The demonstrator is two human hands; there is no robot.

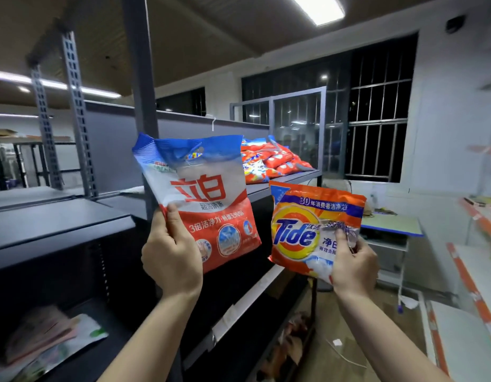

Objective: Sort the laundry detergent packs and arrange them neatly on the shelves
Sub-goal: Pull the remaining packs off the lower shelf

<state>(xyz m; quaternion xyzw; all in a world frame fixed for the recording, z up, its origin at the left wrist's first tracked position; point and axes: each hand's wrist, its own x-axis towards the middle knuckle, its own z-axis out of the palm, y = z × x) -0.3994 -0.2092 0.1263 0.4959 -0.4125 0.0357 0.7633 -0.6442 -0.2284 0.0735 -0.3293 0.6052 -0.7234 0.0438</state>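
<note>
"Tide" pack (307,232), orange, "30" printed on top band, pinched by right hand (354,267); red-white pack (203,199), "3" legible, gripped by left hand (172,260), thumb on front

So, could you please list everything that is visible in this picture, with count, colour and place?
Liby pack: one, white, red and blue, held up left of centre.
Tide pack: one, orange with yellow logo, held up right of centre.
Pile of packs: count unclear, red-orange and blue, on the upper shelf behind.
Shelf unit: one, dark grey metal, left and centre.
Flat packs: a few, pale and blurred, lower left shelf.
Small table: one, green top, at right.
Barred window: one, dark, back wall.
Ceiling light: one, white, top.
Hands: left hand grips the Liby pack; right hand pinches the Tide pack.
</note>
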